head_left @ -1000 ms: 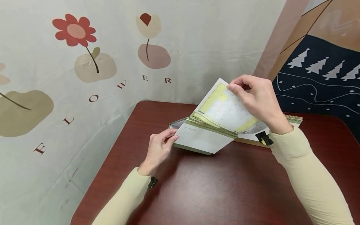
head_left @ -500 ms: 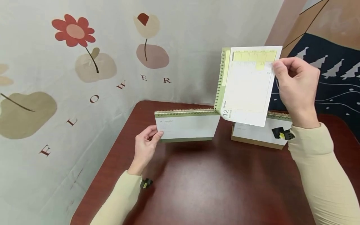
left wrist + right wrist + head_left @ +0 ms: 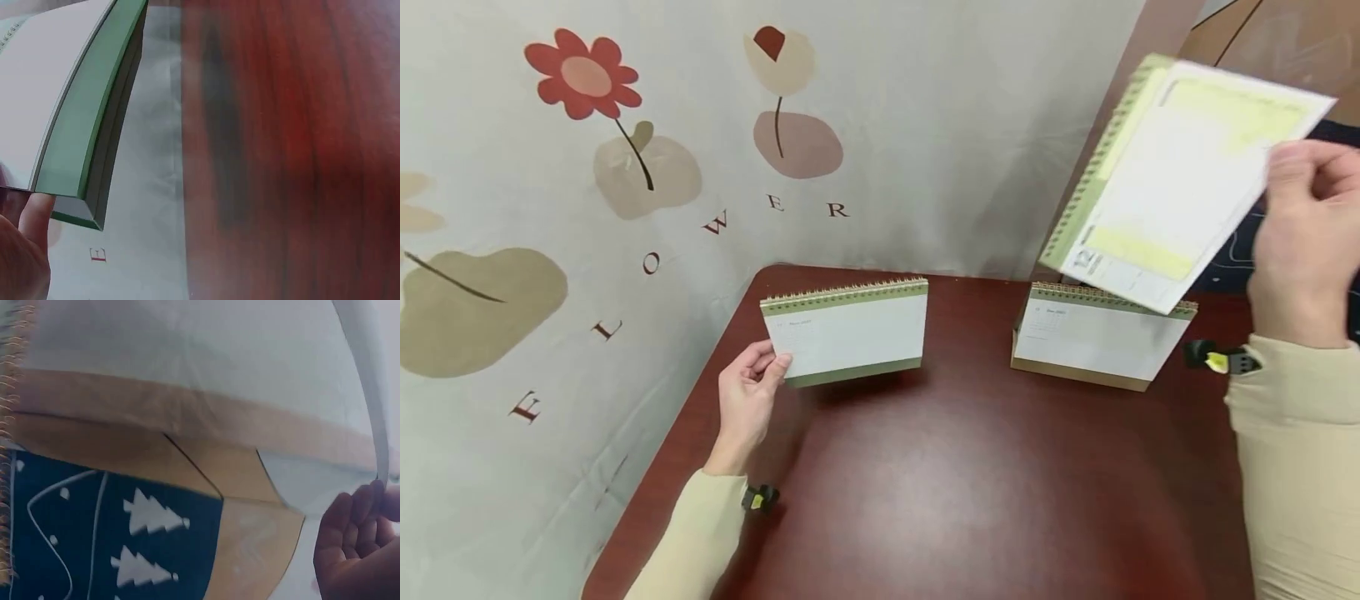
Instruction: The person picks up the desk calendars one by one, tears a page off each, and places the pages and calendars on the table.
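Observation:
My left hand pinches the lower left corner of a desk calendar with a green base, a white top page and a wire coil along its top. In the left wrist view, the thumb of the left hand is under the corner of the green base. High at the right, my right hand pinches the right edge of a loose calendar page with a green, hole-punched strip and yellow blocks. The right wrist view shows the fingers of the right hand at the page's thin edge.
A second desk calendar with a tan base stands on the dark red table at the right, partly overlapped by the loose page. A curtain printed with flowers hangs behind the table.
The page has come up off the green calendar's coil and moved right and up with my right hand. My left hand has shifted left with the green calendar, uncovering the second calendar.

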`<act>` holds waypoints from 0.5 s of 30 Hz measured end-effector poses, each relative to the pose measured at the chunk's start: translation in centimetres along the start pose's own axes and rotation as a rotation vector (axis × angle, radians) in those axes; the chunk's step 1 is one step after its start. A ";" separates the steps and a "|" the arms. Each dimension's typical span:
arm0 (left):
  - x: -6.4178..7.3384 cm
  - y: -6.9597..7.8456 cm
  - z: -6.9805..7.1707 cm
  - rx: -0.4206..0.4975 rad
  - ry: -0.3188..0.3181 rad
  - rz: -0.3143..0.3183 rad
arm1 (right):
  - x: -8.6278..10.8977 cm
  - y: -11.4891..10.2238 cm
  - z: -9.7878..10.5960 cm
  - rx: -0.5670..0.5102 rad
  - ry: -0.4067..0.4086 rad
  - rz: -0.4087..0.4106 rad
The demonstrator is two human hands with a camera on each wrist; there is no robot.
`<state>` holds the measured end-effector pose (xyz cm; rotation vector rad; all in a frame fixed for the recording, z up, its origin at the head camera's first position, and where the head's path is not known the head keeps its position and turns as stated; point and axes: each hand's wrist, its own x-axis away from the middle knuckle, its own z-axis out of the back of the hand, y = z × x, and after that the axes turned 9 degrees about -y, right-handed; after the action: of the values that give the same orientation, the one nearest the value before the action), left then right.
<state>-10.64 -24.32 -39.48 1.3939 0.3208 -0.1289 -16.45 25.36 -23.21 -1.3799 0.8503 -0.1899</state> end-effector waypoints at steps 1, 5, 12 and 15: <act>-0.2 0.0 0.1 -0.001 -0.001 -0.004 | 0.4 0.1 0.1 0.062 -0.030 0.019; -0.8 0.2 -0.4 0.042 -0.062 -0.022 | 2.5 0.7 0.1 0.123 -0.119 0.057; -1.0 0.2 -1.3 0.124 -0.032 -0.003 | 5.0 1.6 0.1 0.001 -0.247 0.003; -1.1 0.1 -1.6 0.168 -0.030 -0.012 | 5.9 2.0 0.2 0.044 -0.298 -0.007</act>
<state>-11.94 -22.84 -39.30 1.5546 0.2990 -0.1897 -12.90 22.50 -27.49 -1.3301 0.5901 -0.0066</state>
